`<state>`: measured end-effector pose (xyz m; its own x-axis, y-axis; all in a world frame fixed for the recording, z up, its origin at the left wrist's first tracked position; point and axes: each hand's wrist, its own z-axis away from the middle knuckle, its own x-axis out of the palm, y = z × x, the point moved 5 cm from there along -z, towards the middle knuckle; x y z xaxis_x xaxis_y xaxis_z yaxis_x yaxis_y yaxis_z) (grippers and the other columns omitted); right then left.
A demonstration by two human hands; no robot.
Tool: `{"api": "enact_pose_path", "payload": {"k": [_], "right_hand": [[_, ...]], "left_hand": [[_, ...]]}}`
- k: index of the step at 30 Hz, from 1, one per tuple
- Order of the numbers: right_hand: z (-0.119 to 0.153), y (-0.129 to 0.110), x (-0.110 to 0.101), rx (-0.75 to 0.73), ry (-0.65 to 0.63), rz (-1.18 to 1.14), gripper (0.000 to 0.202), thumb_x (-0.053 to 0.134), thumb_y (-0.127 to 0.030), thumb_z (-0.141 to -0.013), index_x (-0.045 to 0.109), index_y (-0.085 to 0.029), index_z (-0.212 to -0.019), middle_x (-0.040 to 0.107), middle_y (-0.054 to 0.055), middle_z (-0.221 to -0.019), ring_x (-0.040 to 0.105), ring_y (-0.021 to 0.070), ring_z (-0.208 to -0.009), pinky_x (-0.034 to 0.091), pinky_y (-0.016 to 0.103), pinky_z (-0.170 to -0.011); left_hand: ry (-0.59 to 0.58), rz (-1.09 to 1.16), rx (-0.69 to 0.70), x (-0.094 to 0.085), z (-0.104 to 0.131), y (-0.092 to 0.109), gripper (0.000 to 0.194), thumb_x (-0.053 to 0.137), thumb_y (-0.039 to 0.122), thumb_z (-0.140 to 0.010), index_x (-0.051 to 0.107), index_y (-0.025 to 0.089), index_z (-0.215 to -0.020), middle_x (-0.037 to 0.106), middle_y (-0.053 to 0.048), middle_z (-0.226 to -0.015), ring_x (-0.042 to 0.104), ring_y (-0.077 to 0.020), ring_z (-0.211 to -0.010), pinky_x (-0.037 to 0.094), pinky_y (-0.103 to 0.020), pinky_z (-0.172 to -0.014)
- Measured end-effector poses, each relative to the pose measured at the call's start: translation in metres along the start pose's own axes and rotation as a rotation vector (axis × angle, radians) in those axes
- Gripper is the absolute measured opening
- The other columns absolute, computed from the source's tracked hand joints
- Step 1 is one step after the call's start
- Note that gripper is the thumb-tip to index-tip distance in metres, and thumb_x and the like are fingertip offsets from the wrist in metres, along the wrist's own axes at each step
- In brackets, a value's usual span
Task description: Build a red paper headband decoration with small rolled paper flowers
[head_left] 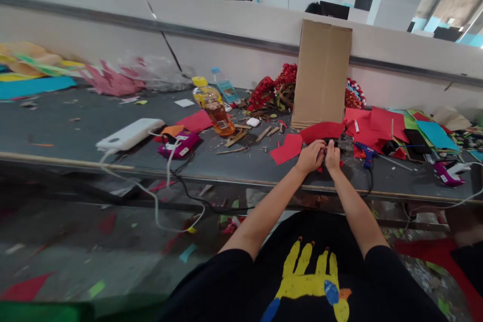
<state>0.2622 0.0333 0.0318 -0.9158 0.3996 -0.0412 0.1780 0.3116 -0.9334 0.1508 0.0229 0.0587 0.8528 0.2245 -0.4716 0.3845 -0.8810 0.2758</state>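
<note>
My left hand (311, 156) and my right hand (332, 156) are close together over the front of the dark table (241, 163). Their fingers are curled closed around something small and dark, too hidden to name, with bits of red showing below. Just behind them lies a curved strip of red paper (322, 132). A piece of red paper (287, 149) is to the left. To the right of my right hand sits a blue glue gun (367, 155). A cardboard sheet (322, 73) stands upright against the partition.
A bottle with a yellow cap (216, 110), a white power bank (130, 134) and a purple socket block (179, 145) stand left. Cables hang over the table edge. Red paper sheets (385, 123) and a black phone (417, 144) lie right. A person's arm (466, 221) shows at the far right.
</note>
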Motion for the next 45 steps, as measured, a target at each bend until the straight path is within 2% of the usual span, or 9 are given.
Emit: {"api": "enact_pose_path", "payload": {"k": [5,8,11,14,18,22,28,34,45], "right_hand": [[-0.005,-0.004,-0.004,-0.065,0.074,-0.001,0.057,0.026,-0.071,-0.083,0.043,-0.022,-0.06,0.041,-0.003,-0.054,0.04,0.0115,-0.054,0.037,0.026,-0.054],[-0.008,-0.005,-0.005,-0.106,0.062,0.012,0.048,0.037,-0.063,-0.084,0.054,-0.019,-0.094,0.053,0.0,-0.073,0.05,0.0135,-0.067,0.043,0.028,-0.067],[-0.011,-0.003,-0.004,-0.151,-0.001,0.026,0.046,0.036,-0.049,-0.088,0.043,-0.02,-0.124,0.055,0.001,-0.083,0.053,0.0135,-0.07,0.045,0.028,-0.069],[-0.012,-0.004,-0.006,-0.221,-0.012,0.032,0.048,0.035,-0.035,-0.089,0.033,-0.021,-0.134,0.056,0.003,-0.093,0.054,0.0133,-0.076,0.046,0.028,-0.073],[-0.009,-0.007,-0.009,-0.289,0.044,0.047,0.047,0.037,-0.024,-0.083,0.037,-0.021,-0.13,0.053,0.004,-0.096,0.053,0.0136,-0.08,0.045,0.03,-0.077],[-0.008,-0.01,-0.015,-0.282,0.142,0.039,0.033,0.033,-0.023,-0.082,0.045,-0.021,-0.113,0.048,0.004,-0.094,0.046,0.013,-0.066,0.044,0.031,-0.072],[-0.004,-0.017,-0.03,-0.301,0.323,0.087,0.012,0.035,-0.022,-0.08,0.043,-0.023,-0.088,0.046,0.005,-0.089,0.045,0.0173,-0.075,0.042,0.033,-0.075],[-0.007,-0.012,-0.018,-0.259,0.18,0.008,0.011,0.036,-0.025,-0.08,0.044,-0.022,-0.088,0.048,0.002,-0.082,0.048,0.0155,-0.074,0.043,0.032,-0.076],[-0.018,0.005,-0.009,-0.111,0.01,-0.172,0.047,0.031,-0.061,-0.086,0.051,-0.021,-0.097,0.056,0.003,-0.091,0.055,0.0138,-0.078,0.047,0.029,-0.076]], "left_hand": [[-0.007,-0.03,-0.008,0.005,0.0,-0.002,0.016,0.045,0.019,-0.087,0.053,0.016,-0.1,0.063,-0.011,-0.104,0.062,-0.0181,-0.1,0.054,-0.028,-0.077],[-0.01,-0.041,-0.037,0.007,0.0,-0.005,0.022,0.048,0.022,-0.087,0.053,0.015,-0.108,0.063,-0.011,-0.107,0.061,-0.0189,-0.105,0.054,-0.029,-0.082],[-0.022,-0.035,-0.088,0.008,0.0,-0.008,0.027,0.049,0.023,-0.087,0.052,0.015,-0.113,0.062,-0.011,-0.112,0.059,-0.0189,-0.11,0.054,-0.03,-0.086],[-0.044,-0.028,-0.121,0.007,0.0,-0.009,0.029,0.05,0.024,-0.087,0.052,0.016,-0.114,0.06,-0.012,-0.115,0.058,-0.0192,-0.113,0.053,-0.031,-0.089],[-0.056,-0.019,-0.124,0.007,0.0,-0.008,0.028,0.051,0.024,-0.086,0.052,0.015,-0.113,0.061,-0.012,-0.115,0.058,-0.0195,-0.112,0.053,-0.032,-0.09],[-0.082,-0.021,-0.116,0.011,0.0,-0.008,0.029,0.052,0.025,-0.085,0.053,0.014,-0.113,0.06,-0.012,-0.115,0.058,-0.0205,-0.112,0.052,-0.032,-0.09],[-0.126,-0.032,-0.11,0.014,0.001,-0.008,0.03,0.053,0.026,-0.085,0.054,0.014,-0.113,0.06,-0.013,-0.117,0.057,-0.0211,-0.113,0.052,-0.033,-0.09],[-0.173,-0.048,-0.079,0.018,0.002,-0.009,0.033,0.05,0.028,-0.089,0.055,0.015,-0.119,0.06,-0.013,-0.119,0.058,-0.0209,-0.113,0.052,-0.033,-0.091],[-0.325,0.012,0.056,0.033,0.003,-0.014,0.036,0.046,0.011,-0.087,0.06,0.019,-0.119,0.063,-0.011,-0.113,0.057,-0.0204,-0.11,0.05,-0.038,-0.095]]}}
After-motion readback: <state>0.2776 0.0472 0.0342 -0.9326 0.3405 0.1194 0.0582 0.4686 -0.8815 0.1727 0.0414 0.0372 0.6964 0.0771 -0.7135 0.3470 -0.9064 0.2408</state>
